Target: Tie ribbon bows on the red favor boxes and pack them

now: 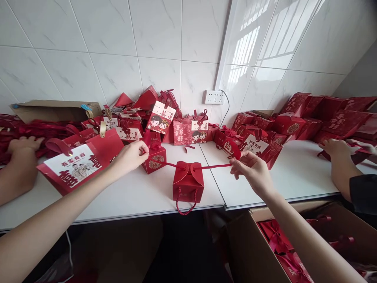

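Note:
A small red gift box (187,188) stands near the table's front edge between my hands. Its two rounded top flaps meet in the middle, and a twisted cord handle (186,214) hangs from the front. A red ribbon (216,166) runs out from the holes in the flaps to both sides, drawn nearly straight. My left hand (132,154) pinches the ribbon's left end, beside another red box (154,160) with a gold print. On the other side my right hand (253,169) is closed on the right end, and a wider loop of ribbon rises above the fingers.
Red gift bags and boxes are heaped along the wall, with a large bag (82,159) at left. Other people's hands work at far left (25,149) and far right (338,151). Below the table at right, an open carton (244,239) holds ribboned boxes. A power socket (214,97) is on the wall.

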Demonstrator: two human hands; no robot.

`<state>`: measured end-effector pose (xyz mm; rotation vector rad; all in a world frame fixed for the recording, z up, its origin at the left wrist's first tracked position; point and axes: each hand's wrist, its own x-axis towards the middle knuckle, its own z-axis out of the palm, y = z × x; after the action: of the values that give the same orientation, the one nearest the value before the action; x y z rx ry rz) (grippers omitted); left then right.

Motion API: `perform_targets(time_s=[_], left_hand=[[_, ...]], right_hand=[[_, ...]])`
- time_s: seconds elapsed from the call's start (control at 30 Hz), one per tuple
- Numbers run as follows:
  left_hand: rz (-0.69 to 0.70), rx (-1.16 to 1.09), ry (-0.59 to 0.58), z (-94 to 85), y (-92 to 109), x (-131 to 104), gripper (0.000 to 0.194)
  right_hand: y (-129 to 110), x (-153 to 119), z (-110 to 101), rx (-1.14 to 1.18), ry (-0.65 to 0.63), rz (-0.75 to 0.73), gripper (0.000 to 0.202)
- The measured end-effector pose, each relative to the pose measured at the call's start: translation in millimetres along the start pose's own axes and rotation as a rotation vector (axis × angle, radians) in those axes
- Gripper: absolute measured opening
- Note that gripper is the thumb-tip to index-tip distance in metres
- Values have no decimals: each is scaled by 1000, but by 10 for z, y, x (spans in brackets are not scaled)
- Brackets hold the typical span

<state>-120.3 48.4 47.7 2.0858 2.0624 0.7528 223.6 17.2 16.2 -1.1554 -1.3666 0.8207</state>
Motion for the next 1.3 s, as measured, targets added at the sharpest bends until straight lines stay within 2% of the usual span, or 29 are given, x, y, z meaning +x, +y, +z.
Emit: perform_targets(time_s=[0.07,0.17,0.23,0.27,0.33,0.37,0.43,0.5,0.6,0.77,0.87,0.97,1.03,1.1,1.2,1.3], left_hand=[[58,127,-29,14,-31,-17,7],[240,294,76,63,36,-95,19],[393,315,109,111,160,-167,23],[455,286,79,138,232,-200,24],[506,199,-52,198,360,-244,25],[501,156,-122,229,406,-251,27],[466,87,-239,284,449,-235,29],[448,35,-307,318,449,-192,28],[430,-22,-371,315,439,-127,23],[288,-192,-512,238,479,-81,20],[219,-304,-635,211,495,-67,23],[138,-430,-733,214,505,-52,26],[96,-513,-758,224,513,-41,28],[60,-545,-774,231,522,-31,28],[26,-483,-797,227,539,-20,28],[34,-427,-794,222,552,-13,28]], right_hand=[[43,29,-59,-221,29,28,39],[143,81,-100,-657,100,18,51],[188,89,-51,-851,176,-128,64],[192,82,0,-893,186,-236,64],[157,49,143,-900,58,-422,46],[122,28,224,-884,-62,-471,33],[40,-4,381,-846,-290,-466,17],[-27,-15,497,-821,-407,-408,14],[-67,3,571,-835,-437,-356,13],[-88,40,561,-896,-437,-329,18],[-130,63,549,-820,-473,-272,19],[-164,99,533,-663,-501,-131,18],[-176,124,516,-590,-508,-104,18],[-190,143,498,-580,-535,-136,19],[-219,153,482,-632,-602,-177,20],[-249,148,480,-675,-603,-180,23]])
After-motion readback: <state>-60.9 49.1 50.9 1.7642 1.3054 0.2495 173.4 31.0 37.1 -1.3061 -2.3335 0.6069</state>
